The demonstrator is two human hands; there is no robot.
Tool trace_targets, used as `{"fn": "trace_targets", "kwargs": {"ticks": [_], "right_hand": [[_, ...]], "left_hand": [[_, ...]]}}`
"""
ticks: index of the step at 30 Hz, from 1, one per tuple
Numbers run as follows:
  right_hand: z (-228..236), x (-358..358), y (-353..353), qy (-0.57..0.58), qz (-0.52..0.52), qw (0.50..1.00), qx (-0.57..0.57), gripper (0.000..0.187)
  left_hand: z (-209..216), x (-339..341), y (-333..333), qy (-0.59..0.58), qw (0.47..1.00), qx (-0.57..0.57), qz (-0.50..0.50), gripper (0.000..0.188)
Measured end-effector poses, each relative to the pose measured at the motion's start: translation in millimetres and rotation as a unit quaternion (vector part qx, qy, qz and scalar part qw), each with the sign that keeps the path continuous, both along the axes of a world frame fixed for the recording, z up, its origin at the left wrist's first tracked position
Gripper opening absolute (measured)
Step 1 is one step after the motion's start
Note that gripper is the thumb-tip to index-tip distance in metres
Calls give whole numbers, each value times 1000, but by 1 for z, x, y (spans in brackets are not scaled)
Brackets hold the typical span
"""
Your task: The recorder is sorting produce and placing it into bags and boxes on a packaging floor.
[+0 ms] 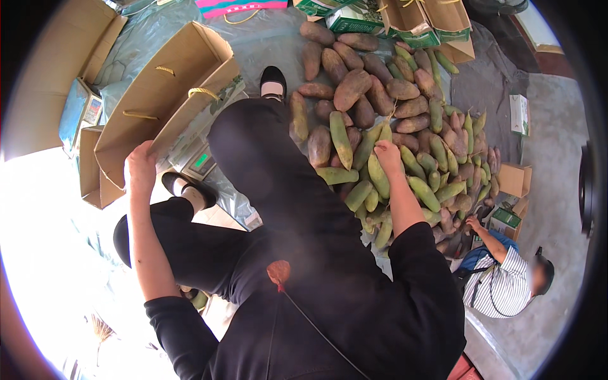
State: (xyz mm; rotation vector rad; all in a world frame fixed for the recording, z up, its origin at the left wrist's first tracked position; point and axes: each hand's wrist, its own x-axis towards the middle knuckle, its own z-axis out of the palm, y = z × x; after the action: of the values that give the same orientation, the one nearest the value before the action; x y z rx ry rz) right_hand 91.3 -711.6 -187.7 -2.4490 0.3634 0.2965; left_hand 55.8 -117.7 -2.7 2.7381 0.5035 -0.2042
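Gripping a green fruit [378, 175] mid-frame, the right hand [387, 156] should lift it clear; the left hand [140, 163] clasps the paper bag [161, 95] rim steady.

From up here I see my left hand [140, 166] gripping the rim of an open brown paper bag [158, 95] with rope handles, while my right hand [387, 156] closes on a green fruit [378, 176] in the heap of green and brown fruits [380, 95] on the floor. A scale [197, 159] sits beside my knee. Another person in a striped shirt [503, 285] crouches at the heap's far right.
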Motion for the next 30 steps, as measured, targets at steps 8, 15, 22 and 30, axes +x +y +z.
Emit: {"fn": "trace_targets", "kwargs": {"ticks": [8,15,22,30], "right_hand": [[-7,-4,50,-24,138,978,-157,28],[-50,-1,82,50,46,988,-140,66],[-85,-1,74,108,9,993,-46,74],[-65,7,79,186,-64,977,86,62]], "left_hand": [[10,1,-18,32,997,24,60,30],[8,3,-16,35,996,36,69,24],[7,-2,-11,45,997,35,60,20],[8,-6,-10,15,999,24,30,23]]}}
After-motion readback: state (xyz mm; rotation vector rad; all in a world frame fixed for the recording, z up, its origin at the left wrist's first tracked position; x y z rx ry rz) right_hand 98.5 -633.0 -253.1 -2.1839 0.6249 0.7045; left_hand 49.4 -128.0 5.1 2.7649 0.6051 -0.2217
